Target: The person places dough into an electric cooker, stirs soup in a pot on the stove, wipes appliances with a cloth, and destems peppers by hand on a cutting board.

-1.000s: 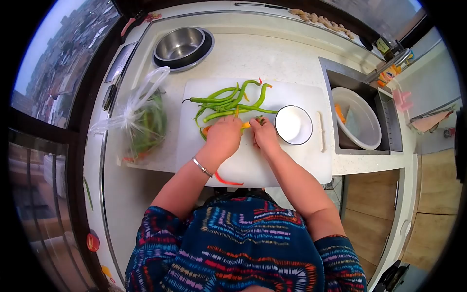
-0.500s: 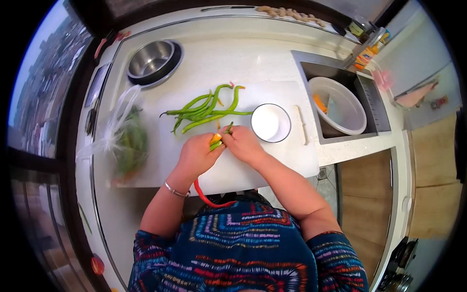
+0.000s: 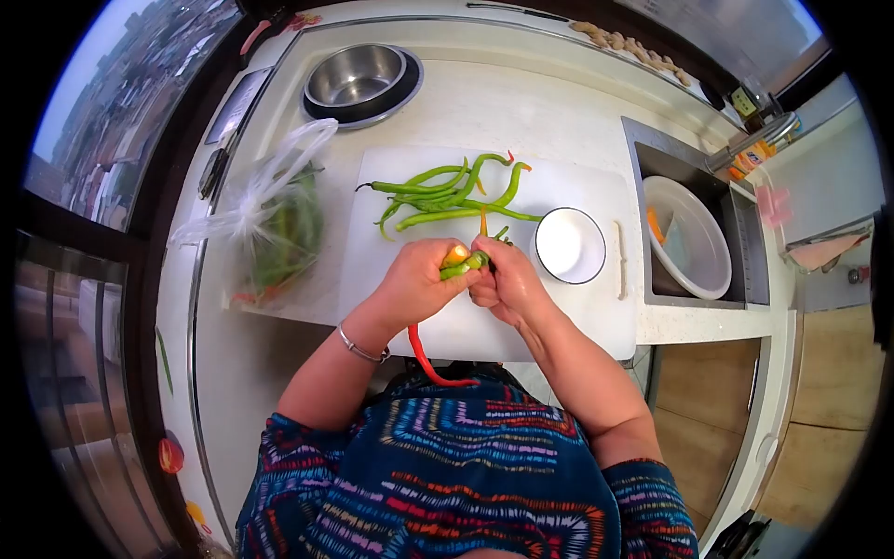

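My left hand [image 3: 417,279] is wrapped around several chili peppers. A long red chili pepper [image 3: 430,365] hangs curved below that hand, and green pepper ends [image 3: 462,268] stick out above it. My right hand [image 3: 510,279] is closed against these ends, fingers curled at a green stalk; its exact grip is partly hidden. Just beyond both hands, a loose heap of green chili peppers [image 3: 447,197] lies on the white cutting board [image 3: 587,326]. A white enamel cup [image 3: 570,246] with a dark rim stands right of my right hand.
Left of the board sits a tied clear plastic bag [image 3: 291,228] of green vegetables. Steel bowl [image 3: 354,79] is at the back left. The sink [image 3: 643,158] on the right holds a white basin [image 3: 719,252]. A pale stick-like thing [image 3: 620,261] lies beside the cup.
The scene has shifted rightward in view as my head turned. My right hand has rolled over, its fingers now curled under beside the pepper ends. My left hand keeps its hold.
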Motion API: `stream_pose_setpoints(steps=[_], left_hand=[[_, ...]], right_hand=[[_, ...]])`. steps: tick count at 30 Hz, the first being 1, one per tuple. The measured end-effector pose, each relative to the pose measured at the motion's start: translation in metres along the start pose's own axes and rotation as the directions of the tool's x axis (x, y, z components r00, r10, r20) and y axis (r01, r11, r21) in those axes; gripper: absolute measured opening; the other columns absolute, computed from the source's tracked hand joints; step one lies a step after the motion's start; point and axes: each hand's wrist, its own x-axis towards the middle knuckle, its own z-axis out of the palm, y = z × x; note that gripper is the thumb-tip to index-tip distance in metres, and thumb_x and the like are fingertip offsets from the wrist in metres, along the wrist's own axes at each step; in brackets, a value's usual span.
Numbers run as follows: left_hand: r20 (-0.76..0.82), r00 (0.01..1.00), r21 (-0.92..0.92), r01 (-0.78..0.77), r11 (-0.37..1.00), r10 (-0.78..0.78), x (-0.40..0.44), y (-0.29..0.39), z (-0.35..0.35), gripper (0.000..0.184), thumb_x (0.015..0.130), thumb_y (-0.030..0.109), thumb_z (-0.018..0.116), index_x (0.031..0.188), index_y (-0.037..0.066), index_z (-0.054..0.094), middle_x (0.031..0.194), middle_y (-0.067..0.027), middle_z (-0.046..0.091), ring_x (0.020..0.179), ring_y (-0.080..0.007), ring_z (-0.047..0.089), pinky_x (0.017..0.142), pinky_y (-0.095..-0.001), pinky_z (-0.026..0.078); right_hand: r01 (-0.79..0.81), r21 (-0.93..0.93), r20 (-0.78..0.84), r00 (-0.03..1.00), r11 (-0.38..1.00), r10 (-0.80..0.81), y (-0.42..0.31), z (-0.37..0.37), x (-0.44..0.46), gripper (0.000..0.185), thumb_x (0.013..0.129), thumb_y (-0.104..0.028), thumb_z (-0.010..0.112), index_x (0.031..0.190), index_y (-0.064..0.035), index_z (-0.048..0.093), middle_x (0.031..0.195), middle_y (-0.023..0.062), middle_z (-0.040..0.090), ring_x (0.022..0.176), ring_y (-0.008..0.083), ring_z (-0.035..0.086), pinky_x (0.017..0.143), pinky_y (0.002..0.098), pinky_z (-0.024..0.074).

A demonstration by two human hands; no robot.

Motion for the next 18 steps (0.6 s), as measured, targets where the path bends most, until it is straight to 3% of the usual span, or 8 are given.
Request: stream_pose_setpoints(steps=[5,7,9,10,12,13,15,18], left_hand=[[-0.041,0.999,0.259,0.044,0.965,-0.035,-0.022,-0.002,-0.034,0.018,0.068,0.008,0.069,0.078,0.001,0.055,0.063,-0.0063,0.053,0.058,-0.0115,0.048,0.055,-0.0255,0.04],[-0.088,0.989,0.156,0.134,0.979,-0.122,-0.034,-0.02,-0.05,0.019,0.067,0.004,0.069,0.079,0.002,0.055,0.067,-0.0029,0.054,0.06,-0.0088,0.048,0.054,-0.0246,0.04],[-0.094,0.94,-0.194,0.306,0.932,-0.328,-0.042,-0.026,-0.06,0.019,0.068,0.0,0.066,0.08,0.003,0.053,0.071,-0.0007,0.054,0.062,-0.0071,0.048,0.054,-0.0225,0.041],[-0.095,0.916,-0.258,0.354,0.899,-0.389,-0.046,-0.026,-0.063,0.018,0.068,-0.002,0.063,0.08,0.004,0.051,0.072,-0.0006,0.053,0.06,-0.0073,0.05,0.052,-0.0208,0.04],[-0.111,0.887,-0.38,0.379,0.844,-0.448,-0.052,-0.028,-0.063,0.018,0.069,-0.002,0.062,0.079,0.004,0.05,0.072,-0.0012,0.053,0.058,-0.0079,0.05,0.051,-0.0207,0.04],[-0.11,0.858,-0.494,0.391,0.777,-0.502,-0.054,-0.028,-0.063,0.017,0.069,-0.003,0.061,0.079,0.004,0.049,0.072,-0.0018,0.053,0.056,-0.0086,0.051,0.05,-0.0207,0.04],[-0.098,0.84,-0.543,0.404,0.736,-0.534,-0.057,-0.029,-0.065,0.018,0.069,-0.002,0.061,0.078,0.004,0.047,0.069,-0.003,0.053,0.052,-0.0102,0.05,0.048,-0.0216,0.04],[-0.172,0.836,-0.517,0.373,0.77,-0.521,-0.057,-0.028,-0.063,0.021,0.071,0.001,0.064,0.083,0.001,0.047,0.063,-0.0022,0.05,0.048,-0.0085,0.048,0.043,-0.0222,0.039]], right_hand=[[0.018,0.315,0.241,0.965,0.949,-0.099,-0.011,-0.015,0.012,0.035,0.085,-0.026,0.042,0.054,-0.0091,0.038,0.046,0.0004,0.032,0.036,0.0096,0.026,0.035,0.0225,0.0178],[0.204,0.04,0.066,0.976,0.978,-0.206,-0.027,-0.014,0.018,0.026,0.083,-0.022,0.042,0.062,-0.0068,0.049,0.056,0.0071,0.047,0.047,0.0129,0.044,0.041,0.0243,0.0319],[0.192,-0.312,-0.08,0.97,0.93,-0.227,-0.037,-0.004,0.028,0.022,0.082,-0.019,0.043,0.073,-0.0039,0.055,0.061,0.0085,0.053,0.054,0.0144,0.05,0.045,0.0263,0.0374],[0.188,-0.316,-0.074,0.972,0.93,-0.222,-0.037,-0.003,0.038,0.022,0.082,-0.019,0.043,0.073,-0.0039,0.055,0.061,0.0085,0.053,0.054,0.0144,0.05,0.045,0.0263,0.0374],[0.23,-0.798,-0.02,0.914,0.556,-0.406,-0.029,0.0,0.064,0.019,0.081,-0.019,0.047,0.082,-0.0037,0.058,0.066,0.009,0.058,0.059,0.0192,0.055,0.051,0.0304,0.0419],[0.234,-0.8,-0.009,0.916,0.552,-0.401,-0.026,0.004,0.074,0.019,0.081,-0.019,0.047,0.082,-0.0037,0.058,0.066,0.009,0.058,0.059,0.0192,0.055,0.051,0.0304,0.0419],[0.22,-0.974,0.208,0.81,-0.045,-0.548,-0.019,0.014,0.092,0.019,0.08,-0.023,0.05,0.083,-0.0057,0.059,0.071,0.0091,0.061,0.066,0.0245,0.058,0.057,0.036,0.044],[0.061,-0.959,0.188,0.867,-0.275,-0.461,-0.016,0.034,0.11,0.018,0.077,-0.026,0.056,0.082,-0.009,0.059,0.075,0.009,0.061,0.073,0.0271,0.059,0.061,0.04,0.0454]])
